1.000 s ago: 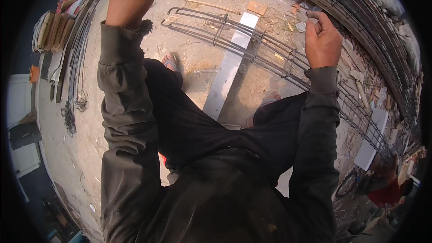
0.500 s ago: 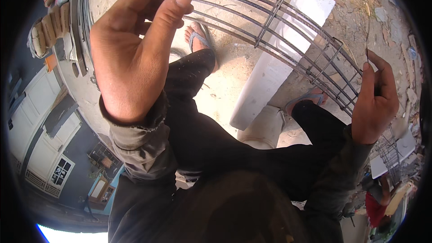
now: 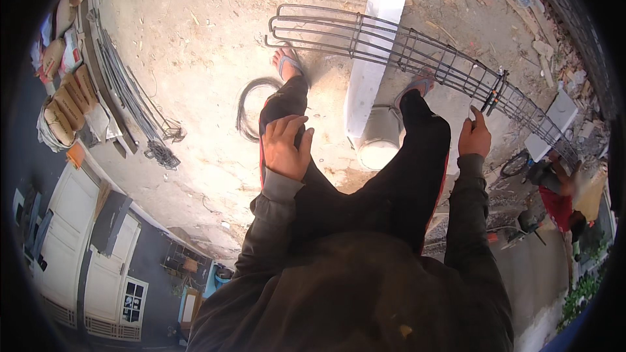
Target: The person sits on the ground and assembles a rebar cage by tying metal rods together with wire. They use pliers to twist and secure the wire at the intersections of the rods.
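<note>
My left hand (image 3: 287, 148) lies over my left knee, its fingers stretched out and holding nothing. At the right, my right hand (image 3: 475, 135) is raised above my right knee. Its index finger reaches toward a long steel rebar cage (image 3: 417, 49), and I see nothing clearly between its fingers. A dark hand tool with orange marks (image 3: 493, 94) sits on the cage just beyond those fingertips. The cage runs from upper middle down to the far right, crossing over a long white block (image 3: 373, 68). That block leans on a whitish bucket (image 3: 380, 146) between my legs.
A coil of dark wire (image 3: 242, 111) lies by my left foot. Along the left are long steel rods (image 3: 127, 78) and stacked brown sacks (image 3: 75, 94). Rubble (image 3: 544, 49) lines the right edge. Another person in red (image 3: 555, 205) is near the cage's far end, beside a white slab (image 3: 554, 124).
My left hand has come down from beside the cage to my knee. My right hand, which pinched a thin wire, is lower. The whole cage and more ground now show.
</note>
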Motion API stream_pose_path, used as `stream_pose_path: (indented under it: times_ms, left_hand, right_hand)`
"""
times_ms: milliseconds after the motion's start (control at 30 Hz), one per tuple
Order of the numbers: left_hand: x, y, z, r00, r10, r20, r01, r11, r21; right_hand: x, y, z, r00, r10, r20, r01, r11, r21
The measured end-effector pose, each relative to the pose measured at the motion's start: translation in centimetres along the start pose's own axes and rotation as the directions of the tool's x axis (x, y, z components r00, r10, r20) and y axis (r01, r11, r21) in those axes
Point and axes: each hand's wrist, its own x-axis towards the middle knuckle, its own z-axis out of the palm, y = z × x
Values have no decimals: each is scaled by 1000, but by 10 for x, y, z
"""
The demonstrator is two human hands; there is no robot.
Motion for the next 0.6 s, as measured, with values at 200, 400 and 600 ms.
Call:
stream_pose_path:
  times_ms: [200, 400, 600]
  left_hand:
    - [-11, -50, -30, 943, 239, 231, -270, 956, 115]
    - [-13, -104, -72, 861, 203, 467, -375, 873, 313]
    - [-7, -168, -92, 827, 278, 488, -356, 932, 72]
  right_hand:
    - [-357, 177, -18, 380, 818, 432, -876, 169, 452]
    - [-497, 14, 1, 481, 624, 615, -872, 266, 411]
    - [-499, -77, 40, 569, 471, 674, -785, 66, 616]
